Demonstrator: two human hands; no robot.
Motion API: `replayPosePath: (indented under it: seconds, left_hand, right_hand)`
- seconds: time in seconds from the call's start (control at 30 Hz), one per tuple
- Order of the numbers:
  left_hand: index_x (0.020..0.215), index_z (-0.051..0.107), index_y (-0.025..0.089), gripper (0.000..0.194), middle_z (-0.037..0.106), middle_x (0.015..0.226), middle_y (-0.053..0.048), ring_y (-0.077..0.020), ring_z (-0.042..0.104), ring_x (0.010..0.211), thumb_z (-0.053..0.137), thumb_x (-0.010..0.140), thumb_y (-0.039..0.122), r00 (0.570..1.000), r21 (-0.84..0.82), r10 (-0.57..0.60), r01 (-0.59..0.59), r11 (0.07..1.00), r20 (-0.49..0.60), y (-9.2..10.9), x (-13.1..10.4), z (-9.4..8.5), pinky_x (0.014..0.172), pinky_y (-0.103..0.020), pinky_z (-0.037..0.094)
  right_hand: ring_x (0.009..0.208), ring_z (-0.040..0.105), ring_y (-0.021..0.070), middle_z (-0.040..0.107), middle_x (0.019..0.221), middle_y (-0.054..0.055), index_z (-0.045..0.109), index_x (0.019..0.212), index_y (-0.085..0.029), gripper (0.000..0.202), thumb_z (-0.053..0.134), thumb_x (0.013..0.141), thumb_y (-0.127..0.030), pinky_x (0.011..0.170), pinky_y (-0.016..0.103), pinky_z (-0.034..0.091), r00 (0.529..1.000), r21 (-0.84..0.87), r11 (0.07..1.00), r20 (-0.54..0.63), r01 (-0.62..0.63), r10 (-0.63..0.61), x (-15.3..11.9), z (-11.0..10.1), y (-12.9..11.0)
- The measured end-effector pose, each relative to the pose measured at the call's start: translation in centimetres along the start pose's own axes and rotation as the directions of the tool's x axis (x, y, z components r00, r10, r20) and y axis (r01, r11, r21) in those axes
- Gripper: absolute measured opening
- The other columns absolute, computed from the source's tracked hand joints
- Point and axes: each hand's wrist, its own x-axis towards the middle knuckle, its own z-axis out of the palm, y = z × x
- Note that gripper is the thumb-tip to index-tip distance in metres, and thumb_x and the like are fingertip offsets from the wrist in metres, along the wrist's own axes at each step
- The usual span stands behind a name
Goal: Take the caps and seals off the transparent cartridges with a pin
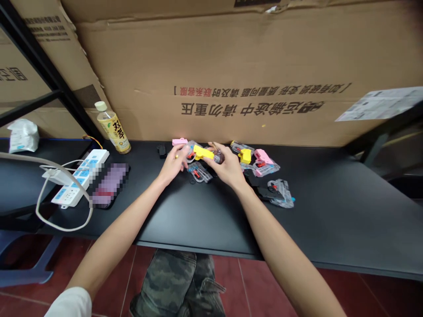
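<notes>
Between my two hands is a small toy gun with a yellow top piece (203, 152), a clear plastic body and a red trigger. The fingers of my left hand (174, 164) close around its clear end. My right hand (228, 166) grips the other end, thumb against the yellow part. A dark brownish thing (218, 155) shows at the right fingers; its kind is unclear. Just below lies a clear toy gun (200, 172) with a red trigger. Behind my left hand is a pink piece (179, 141).
Right of my hands lie a yellow piece (245, 156), a pink-topped toy gun (264, 162) and a clear-and-black one (280, 193). A bottle (114, 128), a power strip (81, 176) and a phone (110, 185) are at the left. Cardboard (231, 57) stands behind the black table (198, 220).
</notes>
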Motion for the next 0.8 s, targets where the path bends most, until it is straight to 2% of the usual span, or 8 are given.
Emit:
replayPosePath:
  seconds: [0.1, 0.2, 0.27, 0.4, 0.57, 0.63, 0.7, 0.8]
  left_hand:
    - [0.128, 0.060, 0.016, 0.045, 0.063, 0.076, 0.001, -0.0077, 0.052, 0.051, 0.066, 0.091, 0.042, 0.995, -0.139, -0.089, 0.095, 0.986, 0.050, 0.3, -0.3, -0.6, 0.049, -0.021, 0.036]
    - [0.124, 0.063, 0.016, 0.044, 0.059, 0.069, 0.003, -0.0072, 0.050, 0.050, 0.068, 0.090, 0.044, 0.993, -0.193, -0.093, 0.107, 0.975, 0.078, 0.1, -0.4, -0.9, 0.049, -0.020, 0.036]
    - [0.123, 0.065, 0.017, 0.043, 0.058, 0.068, 0.003, -0.0081, 0.052, 0.054, 0.068, 0.090, 0.045, 0.994, -0.223, -0.072, 0.089, 0.971, 0.083, -0.1, -0.5, -0.8, 0.052, -0.021, 0.038]
    - [0.117, 0.069, 0.021, 0.031, 0.064, 0.079, 0.000, -0.0087, 0.051, 0.061, 0.065, 0.093, 0.040, 1.000, -0.154, -0.019, 0.016, 0.988, -0.014, -0.2, -0.7, -0.1, 0.057, -0.021, 0.039]
    - [0.128, 0.062, 0.024, 0.032, 0.071, 0.106, -0.005, -0.0130, 0.062, 0.081, 0.057, 0.098, 0.037, 0.996, -0.129, 0.064, -0.071, 0.989, -0.058, -0.4, -1.1, 1.1, 0.068, -0.022, 0.046]
    - [0.123, 0.061, 0.024, 0.028, 0.071, 0.112, -0.005, -0.0130, 0.063, 0.087, 0.058, 0.098, 0.035, 0.994, -0.132, 0.089, -0.098, 0.986, -0.069, -0.4, -1.3, 1.4, 0.071, -0.022, 0.047]
    - [0.112, 0.060, 0.022, 0.020, 0.070, 0.103, -0.003, -0.0112, 0.062, 0.079, 0.059, 0.098, 0.036, 0.995, -0.120, 0.080, -0.086, 0.989, -0.050, -0.3, -1.4, 1.5, 0.069, -0.021, 0.048]
    - [0.104, 0.052, 0.022, 0.023, 0.063, 0.082, 0.002, -0.0088, 0.056, 0.060, 0.053, 0.100, 0.045, 0.999, -0.124, 0.037, -0.033, 0.992, 0.027, -0.3, -1.5, 1.5, 0.058, -0.022, 0.046]
  right_hand:
    - [0.110, 0.067, 0.0280, 0.074, 0.121, 0.011, 0.060, 0.136, -0.022, 0.055, 0.071, 0.087, -0.043, 0.100, 0.048, 0.052, 0.993, 0.051, 0.999, 0.117, 0.014, -0.020, -0.7, 0.3, -1.0]
    - [0.099, 0.069, 0.0258, 0.074, 0.115, 0.010, 0.059, 0.136, -0.021, 0.054, 0.067, 0.090, -0.047, 0.092, 0.045, 0.055, 0.975, 0.108, 0.993, 0.222, -0.038, 0.013, -0.8, 0.3, -1.1]
    - [0.099, 0.069, 0.0259, 0.073, 0.117, 0.011, 0.063, 0.129, -0.019, 0.048, 0.062, 0.092, -0.050, 0.090, 0.043, 0.055, 0.976, 0.124, 0.990, 0.216, -0.065, 0.037, -0.9, 0.3, -0.9]
    - [0.087, 0.070, 0.0233, 0.073, 0.112, 0.009, 0.063, 0.119, -0.021, 0.043, 0.063, 0.091, -0.054, 0.078, 0.039, 0.057, 0.963, 0.198, 0.970, 0.254, -0.143, 0.090, -1.1, 0.6, -0.9]
    - [0.079, 0.068, 0.0211, 0.070, 0.097, 0.004, 0.047, 0.114, -0.026, 0.045, 0.069, 0.088, -0.054, 0.069, 0.035, 0.055, 0.957, 0.332, 0.920, 0.264, -0.208, 0.121, -1.7, 1.6, -1.7]
    - [0.080, 0.068, 0.0205, 0.069, 0.098, 0.004, 0.042, 0.111, -0.027, 0.044, 0.068, 0.088, -0.055, 0.071, 0.035, 0.055, 0.960, 0.403, 0.890, 0.258, -0.213, 0.113, -1.8, 2.0, -2.3]
    - [0.082, 0.067, 0.0204, 0.068, 0.100, 0.004, 0.043, 0.109, -0.027, 0.041, 0.066, 0.089, -0.056, 0.075, 0.035, 0.055, 0.966, 0.442, 0.872, 0.232, -0.210, 0.115, -1.8, 2.1, -2.9]
    - [0.080, 0.064, 0.0201, 0.065, 0.096, 0.004, 0.049, 0.108, -0.026, 0.040, 0.065, 0.090, -0.057, 0.078, 0.037, 0.054, 0.973, 0.426, 0.882, 0.190, -0.200, 0.130, -1.7, 2.0, -3.2]
